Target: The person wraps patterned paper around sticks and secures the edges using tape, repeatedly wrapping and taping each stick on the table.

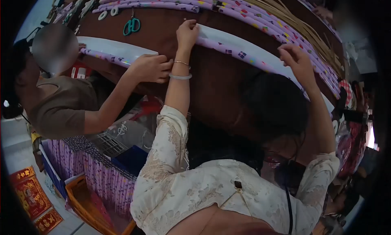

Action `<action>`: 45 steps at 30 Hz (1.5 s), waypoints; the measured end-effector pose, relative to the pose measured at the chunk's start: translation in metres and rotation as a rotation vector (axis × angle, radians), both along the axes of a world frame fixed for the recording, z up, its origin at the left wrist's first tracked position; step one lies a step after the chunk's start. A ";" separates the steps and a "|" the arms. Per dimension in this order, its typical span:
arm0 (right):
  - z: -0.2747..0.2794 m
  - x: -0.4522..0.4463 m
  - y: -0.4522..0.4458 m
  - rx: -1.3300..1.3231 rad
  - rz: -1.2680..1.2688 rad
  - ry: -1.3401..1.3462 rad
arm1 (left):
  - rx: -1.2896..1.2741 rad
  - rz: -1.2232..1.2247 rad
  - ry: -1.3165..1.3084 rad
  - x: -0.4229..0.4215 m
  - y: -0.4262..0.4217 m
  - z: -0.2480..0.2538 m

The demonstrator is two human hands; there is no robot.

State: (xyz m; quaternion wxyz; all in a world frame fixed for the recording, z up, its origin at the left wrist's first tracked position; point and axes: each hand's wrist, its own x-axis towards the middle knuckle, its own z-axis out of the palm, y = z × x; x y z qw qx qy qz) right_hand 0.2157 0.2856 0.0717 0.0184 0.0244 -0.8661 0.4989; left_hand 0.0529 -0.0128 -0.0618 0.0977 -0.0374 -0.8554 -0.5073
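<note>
My left hand (188,33) is closed at the left end of a long white-backed sheet (244,50), its fingers bent together at the corner. The sheet's near edge is rolled into a lilac patterned tube (222,48). Toward the right part of the sheet, my right hand (295,60) has its fingers curved and apart, with nothing seen between them. Whether its fingertips touch the sheet is unclear.
Left, a co-worker's hand (151,68) is at another part-rolled sheet (118,48). Green scissors (131,26) and lilac rolls (260,23) lie on the brown table (163,21). A dark-haired head (273,104) hides part of it. Below left stands a crate (75,194) beside packed rolls.
</note>
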 end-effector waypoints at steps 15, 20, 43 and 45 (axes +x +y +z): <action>-0.100 -0.164 -0.156 0.287 0.272 0.270 | 0.157 0.031 -0.092 0.006 0.005 0.003; -0.098 -0.165 -0.161 0.323 0.237 0.277 | 0.131 0.048 -0.089 0.009 0.004 0.010; -0.094 -0.159 -0.150 0.026 0.025 -0.170 | 0.070 0.040 -0.086 0.009 0.003 0.009; -0.094 -0.155 -0.141 -0.145 -0.020 -0.272 | 0.055 0.024 -0.092 0.007 0.004 0.007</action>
